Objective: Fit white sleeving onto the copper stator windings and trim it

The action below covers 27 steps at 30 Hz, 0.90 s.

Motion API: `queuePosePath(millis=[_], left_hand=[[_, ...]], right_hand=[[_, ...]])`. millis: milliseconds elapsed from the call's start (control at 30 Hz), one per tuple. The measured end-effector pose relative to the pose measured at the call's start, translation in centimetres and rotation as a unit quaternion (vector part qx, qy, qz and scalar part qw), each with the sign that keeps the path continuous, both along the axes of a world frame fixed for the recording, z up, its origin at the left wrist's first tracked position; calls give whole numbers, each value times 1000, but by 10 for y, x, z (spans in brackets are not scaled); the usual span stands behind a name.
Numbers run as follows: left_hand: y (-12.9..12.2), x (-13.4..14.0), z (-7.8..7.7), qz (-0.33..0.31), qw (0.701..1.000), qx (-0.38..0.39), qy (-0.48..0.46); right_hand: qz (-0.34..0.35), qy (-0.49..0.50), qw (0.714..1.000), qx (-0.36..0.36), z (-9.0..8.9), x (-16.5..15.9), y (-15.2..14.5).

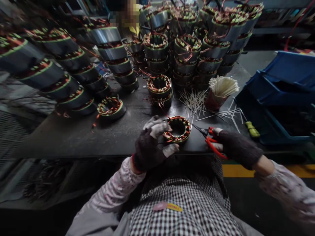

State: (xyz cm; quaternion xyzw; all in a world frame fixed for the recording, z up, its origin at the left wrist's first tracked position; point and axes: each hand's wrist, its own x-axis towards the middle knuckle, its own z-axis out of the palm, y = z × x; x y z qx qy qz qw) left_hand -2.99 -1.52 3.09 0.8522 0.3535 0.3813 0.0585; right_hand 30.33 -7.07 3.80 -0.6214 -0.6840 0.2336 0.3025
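Note:
On the dark workbench (130, 131) before me lies a wound motor stator (185, 132), a ring with copper windings and pale slot pieces. My left hand (149, 144), in a dark glove with whitish fingertips, grips the ring's left side, fingers at the top and thumb at the near edge. Red-handled scissors (214, 147) are in my right hand (237, 146), gloved the same way. Their blades point left towards the stator's right rim, just apart from it. My right fingers are wrapped round the handles and partly hidden by them.
Stacked stators (188, 49) fill the back and left. One single stator (110, 108) lies at left. Thin white sticks (194, 101) are strewn beside a cup (215, 100) full of them. A green-handled screwdriver (252, 129) and blue bins (283, 95) stand right. A person (131, 26) is behind the stacks.

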Motion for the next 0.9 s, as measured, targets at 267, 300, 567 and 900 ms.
queuePosePath(millis=[267,300,567,900], left_hand=[[22,26,-12,-40,987,-50,148],[27,22,-8,-29,990,-73,116],[127,4,95,106,989,27,97],[181,21,102,168,971,-12,171]], right_hand=[[-65,-287,956,21,-22,-5,50],[-64,-270,960,43,-26,-5,51],[-71,-234,968,61,-33,-3,51],[-78,-235,969,-5,-30,0,52]])
